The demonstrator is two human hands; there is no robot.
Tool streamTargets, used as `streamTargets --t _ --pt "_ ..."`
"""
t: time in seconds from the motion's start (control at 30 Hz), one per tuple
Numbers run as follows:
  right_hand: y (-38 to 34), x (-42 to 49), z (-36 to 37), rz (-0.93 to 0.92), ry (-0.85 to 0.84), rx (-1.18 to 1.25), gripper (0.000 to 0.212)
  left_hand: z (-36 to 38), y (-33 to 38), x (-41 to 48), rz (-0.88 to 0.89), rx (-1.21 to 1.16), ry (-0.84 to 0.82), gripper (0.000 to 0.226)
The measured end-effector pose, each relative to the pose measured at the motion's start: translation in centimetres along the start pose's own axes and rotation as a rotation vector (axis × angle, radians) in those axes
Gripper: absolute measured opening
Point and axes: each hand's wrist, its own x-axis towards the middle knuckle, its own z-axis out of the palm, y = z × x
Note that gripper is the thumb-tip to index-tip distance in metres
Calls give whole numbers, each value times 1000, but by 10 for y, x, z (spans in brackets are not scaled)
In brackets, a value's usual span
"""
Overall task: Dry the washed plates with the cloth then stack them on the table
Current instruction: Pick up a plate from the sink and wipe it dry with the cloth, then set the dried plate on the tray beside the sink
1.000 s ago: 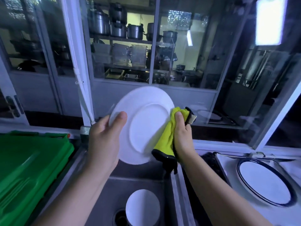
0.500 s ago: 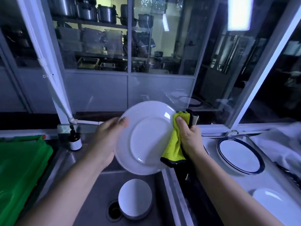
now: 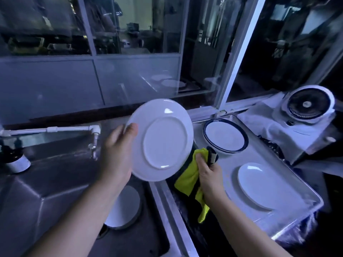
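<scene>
Left hand [image 3: 116,154] grips the white plate [image 3: 160,139] by its left rim, underside to camera, held over the sink [image 3: 55,182]. Right hand [image 3: 209,173] clutches the yellow cloth [image 3: 187,180] just below the plate's lower right edge — seemingly not touching it — beside the tray [image 3: 297,216] holding a white plate [image 3: 259,186] and blue-rimmed plates [image 3: 225,136].

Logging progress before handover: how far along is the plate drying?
Looks done: blue-rimmed plates stacked and a plain white plate lying on the table. In hand: left hand holds a raised plate; right hand grips the yellow cloth, off it. Left: stacking that plate, plus one dish in the sink.
</scene>
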Motion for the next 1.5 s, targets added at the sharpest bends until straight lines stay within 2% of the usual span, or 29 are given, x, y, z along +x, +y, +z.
streamTargets --t 0.1,0.27,0.37,0.47,0.6,0.7,0.8,0.9,1.07,1.17,1.27,1.37,1.5 --pt "20 16 -78 44 179 -111 27 55 -34 -21 12 129 -136 48" --pt "40 45 -210 101 392 -223 25 167 -87 -61 16 298 -357 40" --pt "45 62 -278 122 520 -245 27 234 -110 -83 108 461 -472 41" --pt "46 76 -329 123 637 -244 22 288 -128 -104 403 674 -596 38" --pt "51 89 -374 141 691 -210 20 338 -155 -127 809 933 -699 34" --pt "55 93 -395 151 702 -188 19 360 -181 -136 1036 982 -715 38" --pt "59 96 -409 169 710 -168 16 368 -204 -145 1156 931 -735 47" --pt "62 99 -418 190 731 -148 17 371 -219 -153 1196 891 -772 49" --pt "65 103 -426 214 723 -115 15 374 -243 -165 1249 887 -832 29" --pt "68 105 -427 227 707 -110 13 375 -258 -173 1248 907 -896 30" --pt "72 107 -428 234 686 -137 12 376 -268 -181 1145 1000 -1016 31" --pt "76 110 -428 234 639 -187 12 377 -272 -184 996 1094 -1133 49" --pt "80 116 -421 228 528 -239 17 380 -273 -185 872 1131 -1180 59"
